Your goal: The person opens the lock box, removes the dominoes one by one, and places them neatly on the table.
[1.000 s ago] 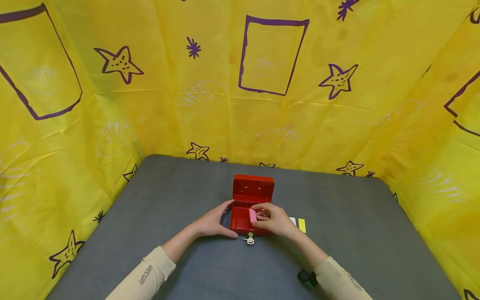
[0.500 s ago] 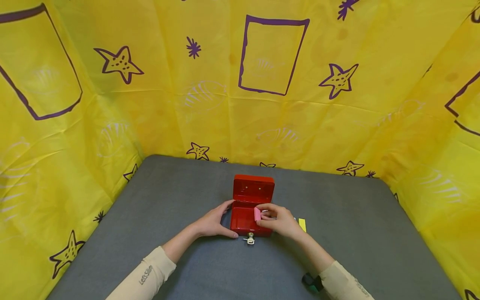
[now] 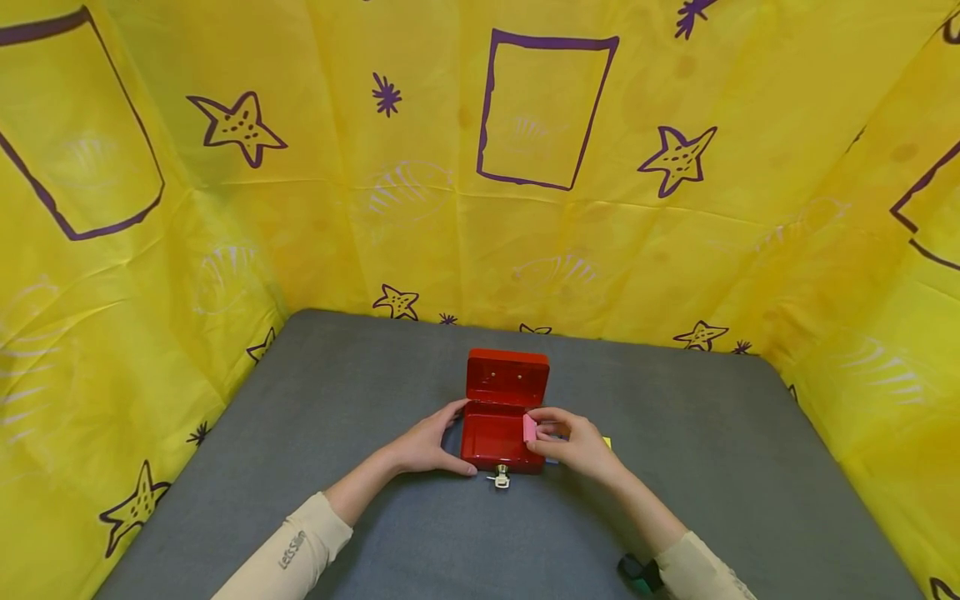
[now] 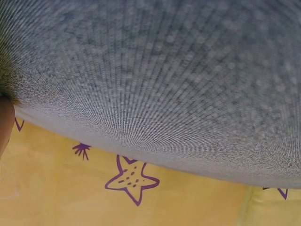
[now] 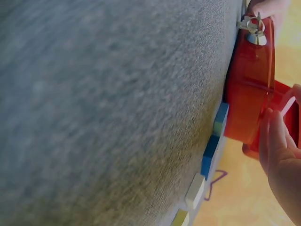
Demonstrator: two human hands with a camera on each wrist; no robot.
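I have my right hand (image 3: 573, 442) pinching a small pink block (image 3: 529, 428) between thumb and fingertips, held on edge just over the right wall of the open red box (image 3: 498, 437), so the block sits at my fingertips and the box lies directly to their left. My left hand (image 3: 426, 446) is curled around the box's left side, thumb along the front bottom corner, bracing it against the grey table (image 3: 337, 400). The lid stands upright beyond both hands, and the key (image 3: 499, 477) hangs from the lock on the front face, toward me from my fingertips. From the right wrist view I see a row of flat blocks (image 5: 210, 153), blue, white and yellow, lying on the table just beside the box, under my palm. To do this step well, I judge I should keep the pinch light, hold the block clear of the box wall so it doesn't catch on the rim, and keep my wrist lifted so it doesn't sweep the row beneath. The left hand's bracing matters: the box looks light and could slide if nudged.
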